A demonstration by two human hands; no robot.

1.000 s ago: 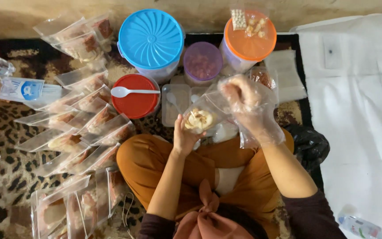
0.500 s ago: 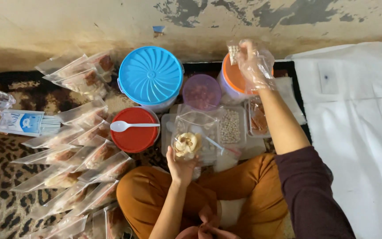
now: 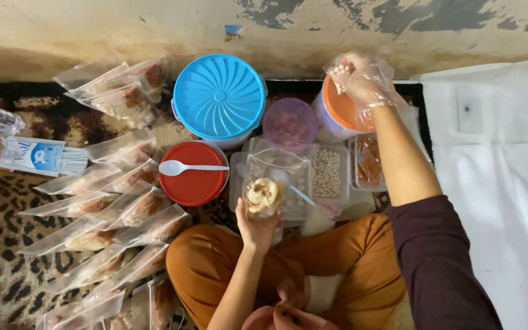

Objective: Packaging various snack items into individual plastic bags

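Right hand [image 3: 362, 79], gloved, pinches pale beads over the orange-lidded tub [image 3: 343, 113]; clear pouch [image 3: 270, 183], clamped upright in left hand [image 3: 255, 223], lies toward seven o'clock.

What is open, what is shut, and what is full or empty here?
Blue tub: lid on, shut.
Red tub: lid on, white spoon lying on top.
Purple tub: lid on.
Orange-lidded tub: lid on.
Clear bag: open at top, partly filled.
Left hand: holding the clear bag.
Right hand: gloved, pinching small white balls.
Packed bags: filled, lying flat.
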